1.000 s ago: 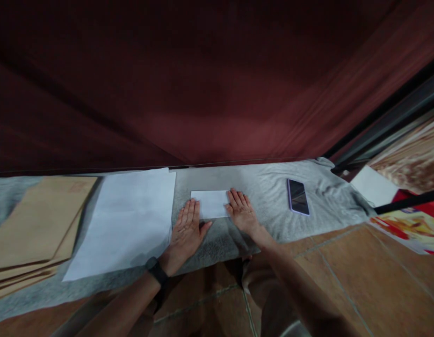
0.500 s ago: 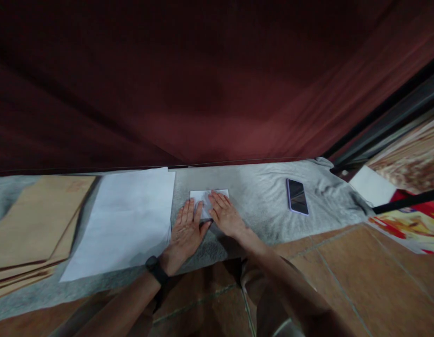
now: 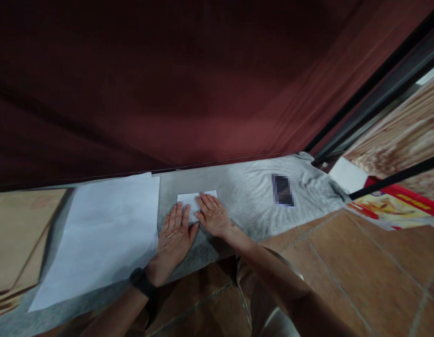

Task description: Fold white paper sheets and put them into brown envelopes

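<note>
At far left lies a stack of brown envelopes (image 3: 13,238), partly out of view. Just right of it sits a large white sheet of paper (image 3: 104,234), all on a grey cloth (image 3: 245,187) spread over a tiled floor. The left hand (image 3: 173,236), a dark band at its wrist, rests flat with fingers spread, fingertips on the near left edge of a small folded white paper (image 3: 192,199). The right hand (image 3: 213,215) lies flat on that paper's right half, fingers extended, holding nothing. Further right, well apart, a phone (image 3: 283,190) lies on the cloth. A dark red curtain (image 3: 189,89) hangs behind.
</note>
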Tool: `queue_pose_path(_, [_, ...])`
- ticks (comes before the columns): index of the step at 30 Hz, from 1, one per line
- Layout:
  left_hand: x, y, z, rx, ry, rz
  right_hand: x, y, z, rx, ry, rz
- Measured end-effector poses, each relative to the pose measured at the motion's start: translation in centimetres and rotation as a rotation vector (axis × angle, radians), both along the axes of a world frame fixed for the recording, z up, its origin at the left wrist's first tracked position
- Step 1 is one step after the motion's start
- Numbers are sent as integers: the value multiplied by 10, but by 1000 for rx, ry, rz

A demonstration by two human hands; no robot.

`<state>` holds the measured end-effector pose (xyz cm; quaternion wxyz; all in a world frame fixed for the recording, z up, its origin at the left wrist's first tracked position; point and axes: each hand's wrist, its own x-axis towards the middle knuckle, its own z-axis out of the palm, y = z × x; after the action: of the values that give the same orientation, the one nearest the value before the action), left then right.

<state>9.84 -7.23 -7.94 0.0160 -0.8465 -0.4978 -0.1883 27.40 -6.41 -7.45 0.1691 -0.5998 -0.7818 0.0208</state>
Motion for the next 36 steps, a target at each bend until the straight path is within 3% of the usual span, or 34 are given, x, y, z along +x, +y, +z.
queue_pose_path(7, [-2, 4, 4, 2, 16, -12, 13, 3, -6, 4, -16, -73])
queue_pose_path(21, [-8, 13, 2, 31, 112, -22, 39, 6, 0, -81, -33, -226])
queue_pose_path(31, [-7, 17, 17, 12, 143, -98, 31, 7, 35, -176, 23, -315])
queue_pose_path(36, [1, 8, 25, -50, 242, -159, 29, 12, 43, -228, 76, -380])
